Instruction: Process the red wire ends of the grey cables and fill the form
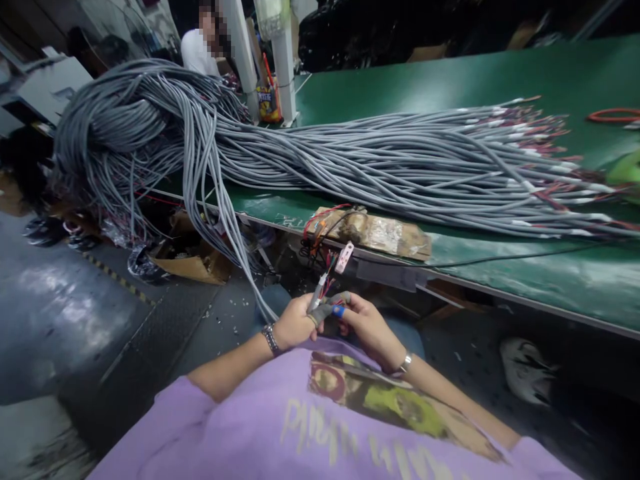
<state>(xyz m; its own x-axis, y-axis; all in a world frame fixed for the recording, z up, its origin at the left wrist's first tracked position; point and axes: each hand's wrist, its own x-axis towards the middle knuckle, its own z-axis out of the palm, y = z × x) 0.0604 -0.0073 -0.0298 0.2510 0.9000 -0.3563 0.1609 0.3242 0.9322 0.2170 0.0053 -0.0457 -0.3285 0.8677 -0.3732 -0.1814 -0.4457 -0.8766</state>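
In the head view, one open cardboard box is sitting on the floor below the bench edge at the left, holding a jumble of small pale pieces too dim to identify. One yellow-and-dark printed packet is standing on the green workbench between two pale posts; its contents are not showing.

Two bare hands are working above the lap, just in front of the bench edge. The left hand is closing around one grey cable, its stripped end pointing up and away from the body. The right hand is bringing thumb and fingertips together, pinching thin coloured wires that are fanning out of that sheath. Grey finger cots are covering some fingertips, and one blue band is showing on a right-hand digit.

One large bundle of grey cables is stretching across the bench, too many strands to count, with several drooping over the edge towards the lap. One taped wooden board is lying at the near edge, and one small pink-and-white tag-like piece is hanging beside it. One orange loop is resting far right.
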